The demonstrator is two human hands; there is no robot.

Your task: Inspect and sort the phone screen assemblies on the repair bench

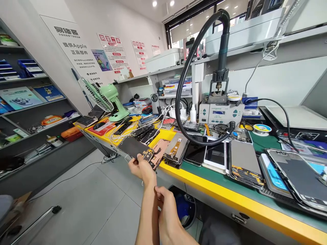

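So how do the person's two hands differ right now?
The left hand grips a dark phone part; the right hand shows nothing in its grasp. The left hand reaches out to the bench edge, while the right hand is curled close by the left wrist. Both are bare.

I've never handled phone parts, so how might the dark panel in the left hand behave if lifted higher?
The dark panel probably stays stiff: it juts flat beyond the left hand without visible sagging. Looking thin, it is likely light for its size. The exposed circuitry at its near end suggests it may be fragile.
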